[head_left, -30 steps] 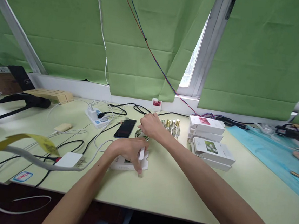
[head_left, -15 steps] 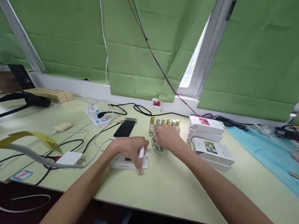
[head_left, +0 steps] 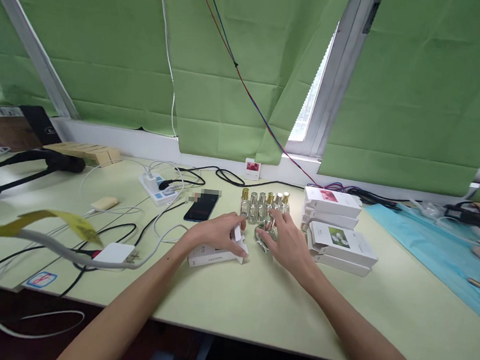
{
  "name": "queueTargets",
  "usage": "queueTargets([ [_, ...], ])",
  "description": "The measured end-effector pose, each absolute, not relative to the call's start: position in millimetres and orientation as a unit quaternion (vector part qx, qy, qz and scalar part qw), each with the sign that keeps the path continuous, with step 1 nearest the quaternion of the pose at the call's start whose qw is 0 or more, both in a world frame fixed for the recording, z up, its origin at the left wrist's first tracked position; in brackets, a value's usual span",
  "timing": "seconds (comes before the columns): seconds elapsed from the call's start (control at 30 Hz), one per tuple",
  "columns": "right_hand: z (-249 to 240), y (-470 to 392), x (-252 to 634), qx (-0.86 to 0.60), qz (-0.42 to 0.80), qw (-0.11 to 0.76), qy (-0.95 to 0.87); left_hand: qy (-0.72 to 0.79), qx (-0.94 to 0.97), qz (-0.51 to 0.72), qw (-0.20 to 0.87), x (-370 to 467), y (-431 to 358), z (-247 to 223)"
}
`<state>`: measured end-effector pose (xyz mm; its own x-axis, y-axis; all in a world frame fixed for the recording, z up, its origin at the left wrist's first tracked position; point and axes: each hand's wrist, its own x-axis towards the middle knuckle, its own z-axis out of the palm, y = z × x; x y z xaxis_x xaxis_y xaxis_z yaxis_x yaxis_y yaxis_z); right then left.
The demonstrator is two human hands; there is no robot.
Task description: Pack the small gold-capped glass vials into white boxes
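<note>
My left hand (head_left: 222, 236) is closed on a small white carton (head_left: 218, 257), whose end flap stands open toward the right. Just right of that carton, a clear glass perfume bottle (head_left: 263, 240) is tilted over low at the tabletop. My right hand (head_left: 290, 242) grips it, thumb and forefinger on either side of its silver cap; the fingers partly cover it. Behind it, several upright perfume bottles (head_left: 253, 208) with gold or silver caps stand in a row.
Stacked white cartons (head_left: 341, 246) lie right of my right hand. A phone (head_left: 202, 206), a power strip (head_left: 159, 190), a white adapter (head_left: 113, 254) and tangled cables are on the left. Blue sheeting (head_left: 432, 249) covers the table's right side. A small pink-printed box (head_left: 252, 170) stands at the back.
My right hand has shifted right and nearer, and the bottle beneath it has moved right with it. My left hand and its carton have moved slightly right, the carton now tipped up.
</note>
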<state>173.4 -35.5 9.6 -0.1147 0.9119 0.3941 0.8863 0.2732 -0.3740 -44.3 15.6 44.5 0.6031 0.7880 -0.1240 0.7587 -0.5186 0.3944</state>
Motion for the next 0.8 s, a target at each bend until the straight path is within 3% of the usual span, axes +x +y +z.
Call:
queueTargets([
  [0.4,-9,-36,181,-0.559,0.063,0.330,-0.758,0.447,0.861,0.180,0.164,-27,11,22],
  [0.8,-7,-40,181,-0.534,0.052,0.327,-0.778,0.490,0.843,0.157,0.155,-14,6,22],
])
